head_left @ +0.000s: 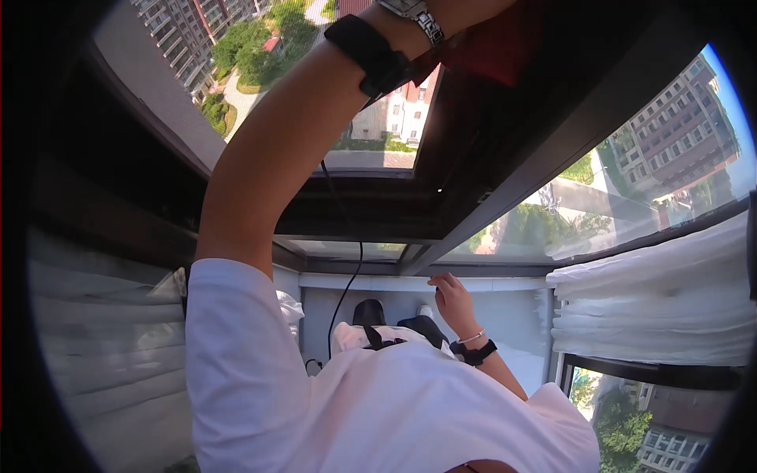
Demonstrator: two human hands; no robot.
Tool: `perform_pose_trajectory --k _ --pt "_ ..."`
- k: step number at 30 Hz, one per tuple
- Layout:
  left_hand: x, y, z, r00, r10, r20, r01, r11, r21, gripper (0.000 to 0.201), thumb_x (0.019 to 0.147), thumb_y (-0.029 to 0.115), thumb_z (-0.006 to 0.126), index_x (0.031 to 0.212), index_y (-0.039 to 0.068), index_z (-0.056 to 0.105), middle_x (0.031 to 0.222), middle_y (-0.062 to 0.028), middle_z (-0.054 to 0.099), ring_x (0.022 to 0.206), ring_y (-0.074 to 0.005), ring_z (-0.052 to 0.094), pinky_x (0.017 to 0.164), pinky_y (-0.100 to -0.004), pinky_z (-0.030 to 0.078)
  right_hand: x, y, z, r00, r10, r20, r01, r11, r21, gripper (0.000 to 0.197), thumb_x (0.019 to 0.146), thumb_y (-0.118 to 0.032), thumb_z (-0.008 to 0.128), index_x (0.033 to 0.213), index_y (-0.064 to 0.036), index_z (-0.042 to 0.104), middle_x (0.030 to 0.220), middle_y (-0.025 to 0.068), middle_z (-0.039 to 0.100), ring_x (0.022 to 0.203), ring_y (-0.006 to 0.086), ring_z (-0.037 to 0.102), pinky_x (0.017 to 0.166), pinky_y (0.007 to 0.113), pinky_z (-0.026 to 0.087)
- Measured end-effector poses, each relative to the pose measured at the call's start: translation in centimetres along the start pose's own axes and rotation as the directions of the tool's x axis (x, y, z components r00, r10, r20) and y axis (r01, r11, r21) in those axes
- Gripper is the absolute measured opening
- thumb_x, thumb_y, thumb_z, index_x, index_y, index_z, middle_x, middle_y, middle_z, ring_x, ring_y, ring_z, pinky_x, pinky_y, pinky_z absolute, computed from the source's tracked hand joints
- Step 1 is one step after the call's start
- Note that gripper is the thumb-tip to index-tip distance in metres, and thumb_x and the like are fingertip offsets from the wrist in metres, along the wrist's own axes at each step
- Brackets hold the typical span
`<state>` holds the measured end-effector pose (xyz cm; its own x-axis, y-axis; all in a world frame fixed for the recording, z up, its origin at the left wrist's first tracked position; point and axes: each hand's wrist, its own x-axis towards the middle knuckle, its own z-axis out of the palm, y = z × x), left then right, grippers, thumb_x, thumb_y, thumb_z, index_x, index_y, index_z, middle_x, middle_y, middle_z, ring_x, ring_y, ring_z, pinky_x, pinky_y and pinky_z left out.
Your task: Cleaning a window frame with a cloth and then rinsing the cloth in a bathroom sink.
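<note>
My left arm reaches up across the window, with a metal watch and a black strap (369, 51) on the wrist. At the top edge my left hand (478, 8) is cut off by the picture, its fingers out of sight. A dark red cloth (493, 51) bunches out from under it, against the dark window frame (505, 150), and appears to be in its grip. Lower down, my right hand (453, 301) hangs beside my body near the sill, fingers loosely bent and apart, with nothing seen in them. It wears a bracelet and a black wristband (475, 352).
A black cable (347, 290) hangs down in front of me. White curtains (654, 296) are gathered at the right, and more pale curtain (110, 339) hangs at the left. The white sill ledge (505, 284) runs under the window. Buildings and trees show far below outside.
</note>
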<state>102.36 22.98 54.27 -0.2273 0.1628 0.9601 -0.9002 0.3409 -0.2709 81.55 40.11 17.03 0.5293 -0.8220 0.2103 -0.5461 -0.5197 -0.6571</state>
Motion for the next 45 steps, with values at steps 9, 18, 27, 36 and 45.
perform_pose_trajectory --k 9,18,27,36,45 --pt "-26.3 6.2 -5.8 0.746 0.178 0.642 -0.027 0.971 -0.239 0.014 0.063 0.012 0.062 0.076 0.012 0.061 0.086 0.0004 0.053 0.074 -0.0137 0.057 0.051 -0.0248 0.049 -3.8 4.4 -0.5 0.965 -0.038 0.26 0.012 0.995 0.099 0.019 0.072 0.003 0.052 0.088 -0.0058 0.059 0.087 0.0103 0.057 0.084 0.0302 0.057 0.071 0.04 0.048" --pt "-30.0 11.5 -10.8 0.262 -0.287 0.921 0.248 0.943 0.223 0.007 0.074 0.01 0.059 0.08 0.007 0.06 0.092 -0.0084 0.058 0.077 -0.0242 0.062 0.06 -0.0339 0.053 -2.6 2.8 -2.9 0.88 -0.234 0.414 0.203 0.972 0.117 0.019 0.073 0.0 0.053 0.09 -0.0059 0.061 0.09 0.0087 0.059 0.084 0.0287 0.057 0.073 0.039 0.047" --pt "-25.0 23.6 -24.0 0.089 -0.951 0.296 0.724 0.266 0.637 0.028 0.068 0.009 0.068 0.093 0.002 0.056 0.092 -0.0135 0.054 0.079 -0.0351 0.058 0.066 -0.0414 0.049 -2.7 3.3 -1.9 0.729 -0.229 0.645 -0.228 0.807 0.545 0.031 0.083 0.003 0.043 0.113 -0.002 0.052 0.106 0.0091 0.059 0.091 0.0192 0.061 0.074 0.028 0.05" --pt "-20.8 36.9 -32.7 0.021 -0.997 -0.07 0.762 -0.029 0.646 0.027 0.071 0.009 0.067 0.095 0.001 0.058 0.09 -0.0137 0.055 0.078 -0.033 0.058 0.065 -0.0386 0.048 -6.1 -5.0 1.5 0.232 -0.322 0.918 -0.816 0.448 0.364 0.057 0.092 -0.049 0.04 0.137 -0.0164 0.029 0.132 0.0075 0.04 0.114 0.0241 0.047 0.089 0.043 0.042" --pt "-17.5 45.4 -39.9 -0.036 -0.999 -0.04 0.906 -0.05 0.421 0.016 0.079 0.009 0.061 0.09 -0.002 0.058 0.081 -0.0155 0.057 0.072 -0.0325 0.057 0.065 -0.0359 0.046 -20.4 -5.5 3.1 0.118 -0.359 0.926 -0.979 0.113 0.169 0.058 0.094 -0.055 0.025 0.129 -0.0112 0.039 0.123 0.0055 0.05 0.113 0.0203 0.049 0.094 0.036 0.041"
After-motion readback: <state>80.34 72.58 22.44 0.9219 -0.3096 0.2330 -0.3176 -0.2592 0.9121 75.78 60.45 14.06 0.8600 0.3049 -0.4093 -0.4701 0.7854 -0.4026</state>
